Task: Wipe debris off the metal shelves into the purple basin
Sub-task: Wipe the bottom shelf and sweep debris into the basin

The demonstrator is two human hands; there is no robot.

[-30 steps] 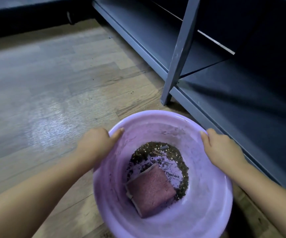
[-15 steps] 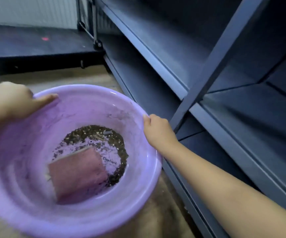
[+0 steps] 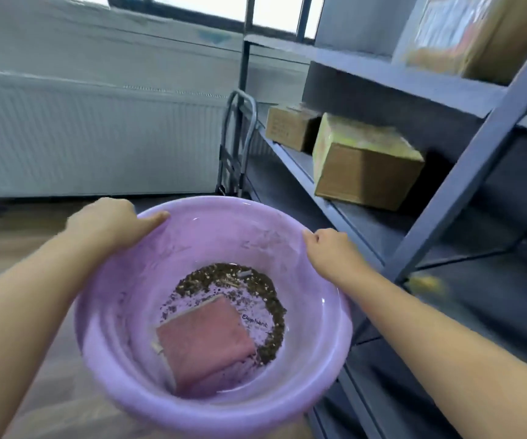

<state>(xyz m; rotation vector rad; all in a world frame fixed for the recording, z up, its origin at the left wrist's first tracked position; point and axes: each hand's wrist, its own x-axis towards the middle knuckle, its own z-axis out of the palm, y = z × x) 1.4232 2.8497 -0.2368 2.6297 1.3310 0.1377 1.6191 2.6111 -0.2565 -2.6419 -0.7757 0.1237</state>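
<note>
A person holds a round purple plastic basin (image 3: 319,359) by its rim with both bare hands. The left hand (image 3: 110,221) grips the far-left rim, thumb lying along the inner edge. The right hand (image 3: 330,250) grips the far-right rim, fingers curled over the lip. Between the two hands and nearer the body, in the basin's bottom, lies a folded pink cloth (image 3: 205,343), with a crescent of dark brown crumbly debris (image 3: 265,293) beyond it. To the right of the right hand stand the grey-blue metal shelves (image 3: 363,223). Beyond that hand, two brown cardboard boxes (image 3: 363,163) sit on the middle shelf. Beyond the left hand is a white ribbed radiator (image 3: 97,141).

Compared with half a second ago, the basin has shifted rightward in view, and the camera looks higher, so the boxes, the radiator and the upper shelves now appear. Both hands keep their grip on the rim.
</note>
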